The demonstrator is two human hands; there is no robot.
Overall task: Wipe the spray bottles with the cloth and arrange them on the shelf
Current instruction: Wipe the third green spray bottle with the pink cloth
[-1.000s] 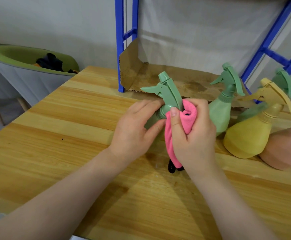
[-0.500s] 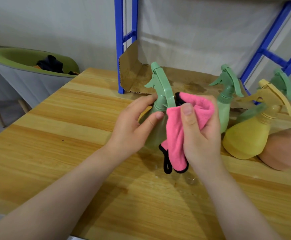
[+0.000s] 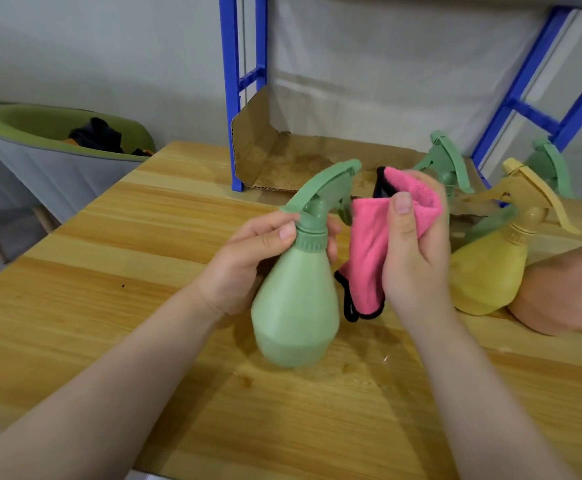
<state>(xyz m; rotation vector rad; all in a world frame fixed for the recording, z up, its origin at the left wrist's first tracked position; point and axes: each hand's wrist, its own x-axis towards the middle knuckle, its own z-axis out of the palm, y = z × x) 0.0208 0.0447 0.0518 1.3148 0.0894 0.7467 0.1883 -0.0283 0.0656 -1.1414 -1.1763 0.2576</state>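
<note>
the left hand (image 3: 244,268) grips the neck of the green spray bottle (image 3: 296,306), lifted over the table (image 3: 109,323); the right hand (image 3: 414,258) clutches the pink cloth (image 3: 369,244) just beside it (hiding much of a far green bottle (image 3: 445,164)). a peach bottle (image 3: 566,292) is cut off at the right edge.

Both forearms reach forward, left hand (image 3: 248,261) fingers curled around a bottle neck, right hand (image 3: 411,258) pinching cloth

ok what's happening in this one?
A person is cleaning spray bottles at a wooden table. The left hand grips a green spray bottle by its neck, lifted off the table. The right hand holds a pink cloth beside it, not touching the bottle. A yellow bottle and two other green ones wait at right, by the blue shelf frame.
</note>
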